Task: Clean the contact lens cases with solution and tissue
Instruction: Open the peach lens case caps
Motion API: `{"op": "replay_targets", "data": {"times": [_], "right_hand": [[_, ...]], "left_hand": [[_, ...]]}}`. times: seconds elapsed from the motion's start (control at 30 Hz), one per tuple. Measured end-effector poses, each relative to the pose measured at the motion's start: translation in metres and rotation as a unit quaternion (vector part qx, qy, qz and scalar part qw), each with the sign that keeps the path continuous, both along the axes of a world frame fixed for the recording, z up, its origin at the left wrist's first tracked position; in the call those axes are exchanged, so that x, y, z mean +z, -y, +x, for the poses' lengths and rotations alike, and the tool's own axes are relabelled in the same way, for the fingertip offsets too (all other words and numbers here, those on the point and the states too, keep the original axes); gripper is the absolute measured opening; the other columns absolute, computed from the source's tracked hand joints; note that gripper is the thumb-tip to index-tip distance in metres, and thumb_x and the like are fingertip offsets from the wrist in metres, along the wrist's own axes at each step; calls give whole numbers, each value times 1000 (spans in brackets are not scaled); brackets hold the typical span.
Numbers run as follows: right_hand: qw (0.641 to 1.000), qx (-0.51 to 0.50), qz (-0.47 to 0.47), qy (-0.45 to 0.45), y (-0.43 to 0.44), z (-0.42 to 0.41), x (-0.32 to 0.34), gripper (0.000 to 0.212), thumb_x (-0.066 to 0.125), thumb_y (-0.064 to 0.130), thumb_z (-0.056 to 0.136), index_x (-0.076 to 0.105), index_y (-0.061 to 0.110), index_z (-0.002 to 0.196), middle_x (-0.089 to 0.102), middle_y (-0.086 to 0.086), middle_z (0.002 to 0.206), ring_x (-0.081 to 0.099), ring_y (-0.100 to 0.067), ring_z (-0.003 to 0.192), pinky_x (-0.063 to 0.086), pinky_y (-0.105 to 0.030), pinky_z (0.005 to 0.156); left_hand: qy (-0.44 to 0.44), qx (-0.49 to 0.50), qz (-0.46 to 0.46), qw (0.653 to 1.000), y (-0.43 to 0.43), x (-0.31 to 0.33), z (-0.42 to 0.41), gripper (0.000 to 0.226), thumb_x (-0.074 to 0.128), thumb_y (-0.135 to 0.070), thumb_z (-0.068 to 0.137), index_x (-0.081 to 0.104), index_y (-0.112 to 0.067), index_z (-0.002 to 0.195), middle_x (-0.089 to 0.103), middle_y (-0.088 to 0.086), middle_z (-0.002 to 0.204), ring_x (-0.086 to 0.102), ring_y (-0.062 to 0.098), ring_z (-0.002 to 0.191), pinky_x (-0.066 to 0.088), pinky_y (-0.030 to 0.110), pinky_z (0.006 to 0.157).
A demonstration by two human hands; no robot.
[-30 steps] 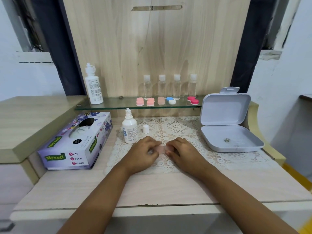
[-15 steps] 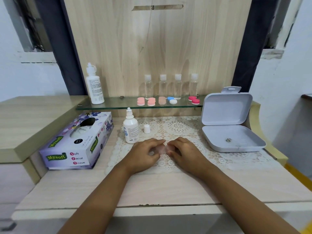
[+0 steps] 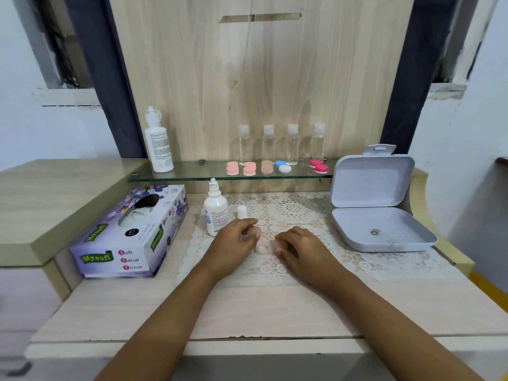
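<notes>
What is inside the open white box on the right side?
One small ring-like piece lies on the floor of the box, with a faint spot beside it too blurred to name. Its raised lid hides nothing inside.

Both forearms angle inward; left hand and right hand curled, fingertips pinching.
</notes>
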State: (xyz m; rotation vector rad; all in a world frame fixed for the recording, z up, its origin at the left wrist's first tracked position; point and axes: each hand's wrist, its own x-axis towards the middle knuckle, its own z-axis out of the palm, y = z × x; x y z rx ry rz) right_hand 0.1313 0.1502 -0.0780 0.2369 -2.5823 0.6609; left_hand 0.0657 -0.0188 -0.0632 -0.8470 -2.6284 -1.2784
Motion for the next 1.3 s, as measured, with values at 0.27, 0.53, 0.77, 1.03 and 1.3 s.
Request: {"op": "replay_targets", "data": {"times": [0.27,0.53,0.77,1.03,1.3], "right_hand": [[1000,2,3,-7,0,-1,0,24,56,23,89,62,14,111,57,-1,99,45,-13,89,34,-23,77],[1000,-7,1,3,1,2,1,25,56,24,89,61,15,112,57,-2,102,48,-17,95,35,-24,79],[1000,-8,-2,10,2,3,2,24,57,23,89,62,14,111,58,-2,103,50,-18,97,35,-23,80],[999,-16,-28,28,3,3,5,26,59,24,88,62,16,112,56,0,101,50,-16,98,35,-19,81],[997,-38,-38,53,4,3,7,40,62,32,85,57,15,121,55,0,106,49,-16,104,37,-20,86]], "left_hand": [[14,5,-53,999,-7,15,-11,38,55,-21,91,53,-26,129,58,-7,117,53,8,99,42,16,67],[20,-13,-101,995,-16,11,-20,37,57,-20,90,57,-26,126,58,-4,129,54,8,110,35,16,85],[30,-12,-47,998,-5,8,-14,44,50,-7,92,49,-22,134,52,2,136,49,11,122,34,17,96],[-31,-17,-60,998,6,-2,8,38,62,-36,86,62,-15,118,58,-2,112,54,8,104,41,19,91],[-66,-24,-57,996,5,-5,9,27,69,-33,81,70,-14,100,58,-8,97,52,2,91,33,0,72]]}}
